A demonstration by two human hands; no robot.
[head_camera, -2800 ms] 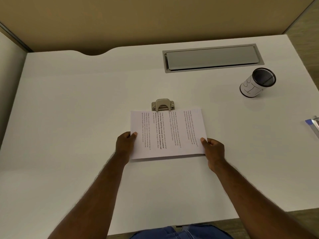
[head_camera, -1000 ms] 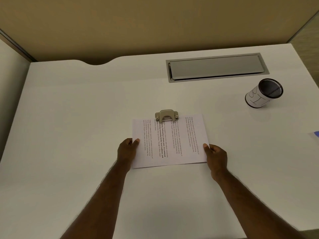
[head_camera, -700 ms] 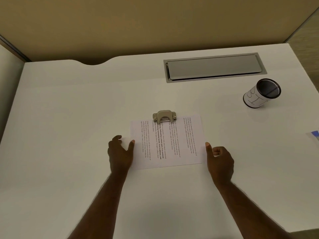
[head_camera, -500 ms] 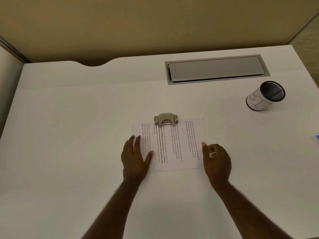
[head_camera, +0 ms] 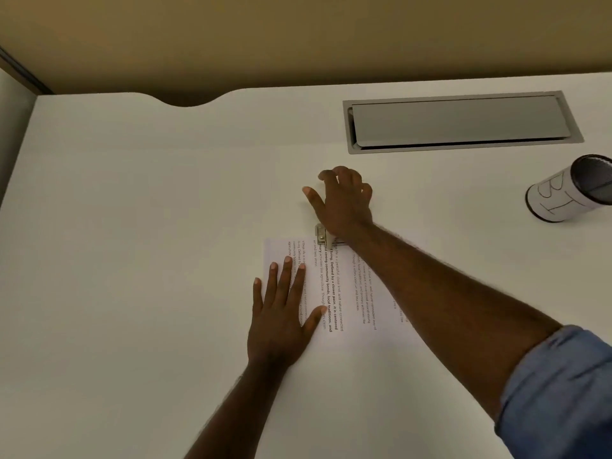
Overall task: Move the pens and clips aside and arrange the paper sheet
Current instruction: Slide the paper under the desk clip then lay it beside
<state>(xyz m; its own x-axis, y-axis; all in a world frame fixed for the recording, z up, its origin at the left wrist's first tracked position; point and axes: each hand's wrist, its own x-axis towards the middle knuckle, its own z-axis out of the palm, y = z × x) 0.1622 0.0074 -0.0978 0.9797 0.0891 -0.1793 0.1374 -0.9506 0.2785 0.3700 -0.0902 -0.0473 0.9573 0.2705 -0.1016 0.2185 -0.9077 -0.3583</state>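
Note:
A printed paper sheet [head_camera: 351, 293] lies flat on the white desk [head_camera: 132, 260]. A metal clip [head_camera: 320, 234] sits at the sheet's far edge, mostly hidden under my right wrist. My left hand [head_camera: 281, 313] rests flat on the sheet's left part, fingers spread. My right hand [head_camera: 342, 200] reaches across the sheet, its fingers spread over the desk just beyond the clip and holding nothing. My right forearm covers the sheet's right side.
A white pen cup [head_camera: 569, 190] with a dark mesh inside lies tilted at the right edge. A grey cable hatch [head_camera: 460, 122] is set into the desk at the back right. A tan partition rises behind the desk.
Both hands let go of the sheet's sides. My left hand moved onto the sheet and lies flat. My right hand reached forward over the clip.

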